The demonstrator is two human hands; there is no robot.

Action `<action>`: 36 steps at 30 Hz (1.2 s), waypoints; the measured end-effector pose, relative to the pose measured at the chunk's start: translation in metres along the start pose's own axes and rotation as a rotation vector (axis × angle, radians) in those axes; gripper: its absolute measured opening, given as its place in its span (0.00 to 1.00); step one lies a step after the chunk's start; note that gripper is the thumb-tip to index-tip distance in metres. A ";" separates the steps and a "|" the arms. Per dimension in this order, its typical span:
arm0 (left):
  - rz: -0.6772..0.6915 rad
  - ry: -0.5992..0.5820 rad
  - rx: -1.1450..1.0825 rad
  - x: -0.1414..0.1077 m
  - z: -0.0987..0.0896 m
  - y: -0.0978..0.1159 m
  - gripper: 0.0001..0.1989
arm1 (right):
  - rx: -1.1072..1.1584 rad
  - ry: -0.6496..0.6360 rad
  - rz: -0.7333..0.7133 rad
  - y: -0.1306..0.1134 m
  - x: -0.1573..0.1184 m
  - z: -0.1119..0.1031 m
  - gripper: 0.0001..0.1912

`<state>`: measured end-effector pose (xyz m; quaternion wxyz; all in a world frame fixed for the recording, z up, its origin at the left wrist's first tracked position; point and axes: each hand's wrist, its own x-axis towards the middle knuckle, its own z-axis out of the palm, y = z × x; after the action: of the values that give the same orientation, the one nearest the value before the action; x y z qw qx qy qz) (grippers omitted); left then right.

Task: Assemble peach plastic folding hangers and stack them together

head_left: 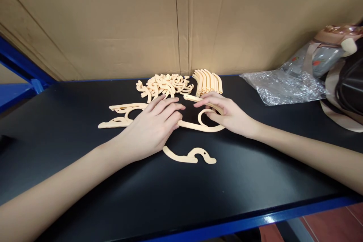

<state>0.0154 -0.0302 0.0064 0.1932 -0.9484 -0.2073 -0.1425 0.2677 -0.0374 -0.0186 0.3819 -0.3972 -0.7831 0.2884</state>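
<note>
Several beige curved pieces that look like folding-hanger parts lie around my hands. My left hand [159, 124] is palm down, with thumb and index finger closed at the end of a long curved hanger arm [193, 125]. Its other fingers fan out above. My right hand [227, 113] pinches a second curved hanger arm [191, 98], beside a round loop [200, 115]; its palm hides where the pieces meet. Left of my left hand are more beige pieces [116, 122], partly covered by it. A loose hook-shaped piece [181, 157] rests on the black tabletop in front.
At the back lie a heap of hook-shaped pieces [164, 85] and a row of curved arms [208, 82], against a cardboard wall [113, 22]. To the right are a clear plastic bag [286, 87], a bottle [326, 55] and a black bag [348, 83]. A blue edge [255, 221] borders the black tabletop [255, 174].
</note>
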 end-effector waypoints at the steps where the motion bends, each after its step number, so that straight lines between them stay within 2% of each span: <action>1: 0.002 -0.001 0.009 0.000 0.001 0.000 0.11 | -0.018 0.032 -0.005 0.000 0.000 0.000 0.19; 6: 0.045 -0.006 0.031 -0.001 0.003 -0.003 0.11 | -0.018 0.189 -0.001 0.002 0.000 -0.001 0.18; 10: 0.044 -0.006 0.076 0.000 -0.004 -0.004 0.10 | 0.049 0.284 0.059 0.003 0.000 -0.001 0.19; 16: 0.043 -0.057 0.252 0.004 -0.020 -0.008 0.09 | 0.161 0.333 0.073 0.005 0.001 -0.001 0.15; 22: 0.045 -0.100 0.139 0.001 -0.018 -0.010 0.12 | 0.241 0.393 0.088 0.011 0.004 -0.003 0.12; 27: -0.083 -0.173 0.070 -0.004 -0.016 -0.001 0.12 | 0.325 0.444 0.132 0.010 0.008 -0.004 0.10; 36: -0.120 -0.138 0.096 -0.004 -0.019 0.016 0.17 | 0.285 0.514 0.142 0.011 0.008 -0.006 0.09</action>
<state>0.0156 -0.0528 0.0174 0.2150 -0.9314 -0.2832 -0.0780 0.2741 -0.0240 -0.0205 0.5983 -0.4535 -0.5826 0.3114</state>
